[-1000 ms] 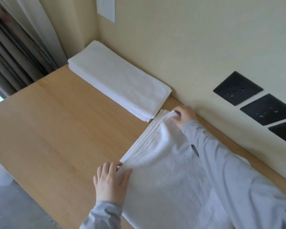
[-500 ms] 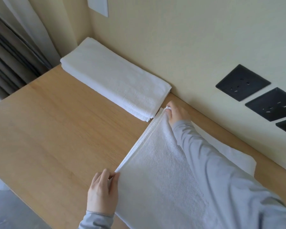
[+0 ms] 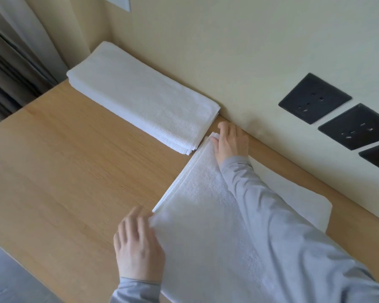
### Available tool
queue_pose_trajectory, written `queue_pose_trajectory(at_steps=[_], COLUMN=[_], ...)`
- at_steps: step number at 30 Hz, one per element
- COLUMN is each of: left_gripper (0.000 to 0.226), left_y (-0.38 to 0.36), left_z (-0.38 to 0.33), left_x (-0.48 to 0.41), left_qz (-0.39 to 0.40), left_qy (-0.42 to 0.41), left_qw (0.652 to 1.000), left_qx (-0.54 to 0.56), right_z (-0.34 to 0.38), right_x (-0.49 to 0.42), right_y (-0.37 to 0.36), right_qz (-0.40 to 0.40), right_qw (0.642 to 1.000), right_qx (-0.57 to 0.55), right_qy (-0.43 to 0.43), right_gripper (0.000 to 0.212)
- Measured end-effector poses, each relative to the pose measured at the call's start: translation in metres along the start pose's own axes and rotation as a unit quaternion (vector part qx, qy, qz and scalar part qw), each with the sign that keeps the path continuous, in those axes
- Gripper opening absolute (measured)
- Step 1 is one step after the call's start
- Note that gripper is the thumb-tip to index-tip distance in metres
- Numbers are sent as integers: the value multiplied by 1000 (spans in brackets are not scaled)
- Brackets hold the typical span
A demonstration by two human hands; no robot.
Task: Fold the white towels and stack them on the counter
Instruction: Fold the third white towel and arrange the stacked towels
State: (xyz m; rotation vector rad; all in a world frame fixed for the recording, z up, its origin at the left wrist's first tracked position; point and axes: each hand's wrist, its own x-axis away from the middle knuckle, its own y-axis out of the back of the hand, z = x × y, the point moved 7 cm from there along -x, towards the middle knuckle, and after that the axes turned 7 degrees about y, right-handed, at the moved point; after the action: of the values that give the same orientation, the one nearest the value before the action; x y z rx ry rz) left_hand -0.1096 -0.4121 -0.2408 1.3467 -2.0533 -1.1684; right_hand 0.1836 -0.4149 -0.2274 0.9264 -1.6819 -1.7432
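A white towel (image 3: 206, 226) lies folded over on the wooden counter (image 3: 74, 171), its hemmed edge running from near left to far right. My right hand (image 3: 231, 144) pinches its far corner close to the wall. My left hand (image 3: 138, 248), slightly blurred, holds the near corner with the fingers at the towel's edge. My right sleeve crosses the towel and hides part of it. A stack of folded white towels (image 3: 144, 99) lies along the wall at the back left, just beyond the far corner.
Three black wall sockets (image 3: 314, 98) sit on the cream wall to the right. Grey curtains (image 3: 11, 62) hang at the far left. The counter's front edge (image 3: 42, 267) drops off to a grey floor at the lower left.
Both hands have drawn the towel's folded edge taut and straight; the bunched far corner now lies flat. The left hand has shifted slightly along the near corner.
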Motion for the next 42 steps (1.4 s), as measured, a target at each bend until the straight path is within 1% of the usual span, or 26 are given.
queue_pose_trajectory(at_steps=[1, 3, 4, 5, 7, 8, 9, 11, 12, 13, 15, 17, 19, 20, 22, 23, 24, 25, 26, 28, 30, 32, 35, 38, 40, 42], left_gripper=[35, 45, 50, 55, 62, 64, 65, 67, 67, 67, 68, 69, 69, 68, 68, 69, 69, 69, 69, 70, 71, 72, 75, 75, 76, 80], left_y=[-7, -26, -35, -42, -49, -51, -53, -56, -57, -58, -61, -61, -62, -62, -62, -62, -61, -60, -60, -61, -60, -58, -52, -50, -59, -70], left_z=[-18, -47, -51, -49, -41, -36, -33, -29, -28, -28, -28, -28, -29, -29, -29, -29, -29, -29, -29, -29, -30, -33, -44, -75, -105, -129], left_x=[4, 14, 15, 14, 12, 13, 13, 14, 14, 14, 13, 13, 14, 14, 14, 13, 13, 13, 13, 14, 14, 15, 25, 68, 112, 152], left_qz=[14, 86, 130, 164, 187, 189, 193, 197, 195, 195, 198, 197, 197, 197, 195, 192, 188, 186, 185, 183, 180, 174, 156, 156, 181, 218], left_qy=[-47, -138, -149, -146, -141, -140, -135, -120, -113, -110, -104, -102, -104, -106, -109, -111, -113, -114, -114, -112, -112, -113, -81, -55, -56, -31], left_qw=[999, 986, 979, 973, 967, 966, 965, 966, 967, 966, 964, 964, 962, 962, 961, 962, 962, 962, 961, 960, 959, 960, 971, 979, 977, 971], left_qx=[-16, -38, -54, -73, -100, -108, -113, -120, -122, -127, -142, -149, -155, -159, -162, -162, -163, -166, -169, -178, -187, -187, -163, -122, -96, -88], right_z=[9, 36, 52, 65, 62, 44, 20, -37, -65, -84, -94, -78, -45, -20, 24, 30, 20, -3, -34, -103, -155, -166, -135, -88, -60, -44], right_x=[13, 56, 83, 108, 134, 130, 118, 89, 78, 72, 70, 75, 95, 115, 171, 194, 205, 204, 196, 177, 167, 167, 174, 206, 237, 266], right_y=[12, 27, 24, 15, -6, -15, -19, -24, -27, -33, -40, -32, -15, -10, -11, -13, -15, -17, -19, -15, -18, -21, -7, 16, 23, 21], right_qz=[-50, -117, -96, -45, 62, 86, 89, 108, 124, 153, 181, 148, 95, 82, 102, 124, 147, 161, 173, 196, 231, 242, 202, 158, 146, 144], right_qw=[997, 967, 948, 931, 908, 912, 927, 968, 979, 980, 980, 986, 985, 975, 932, 911, 901, 907, 924, 956, 964, 963, 971, 962, 948, 933], right_qx=[-44, -155, -190, -194, -138, -106, -81, -81, -93, -99, -64, -19, -44, -74, -103, -95, -83, -69, -44, 9, 57, 80, 38, -33, -49, -36], right_qy=[41, 166, 237, 307, 390, 388, 354, 210, 133, 81, 46, 71, 134, 194, 333, 382, 400, 384, 339, 217, 116, 89, 126, 220, 280, 327], right_gripper=[26, 29, 32, 36, 47, 51, 53, 52, 52, 54, 58, 58, 62, 63, 63, 63, 62, 62, 63, 70, 79, 69, 62, 57, 56, 54])
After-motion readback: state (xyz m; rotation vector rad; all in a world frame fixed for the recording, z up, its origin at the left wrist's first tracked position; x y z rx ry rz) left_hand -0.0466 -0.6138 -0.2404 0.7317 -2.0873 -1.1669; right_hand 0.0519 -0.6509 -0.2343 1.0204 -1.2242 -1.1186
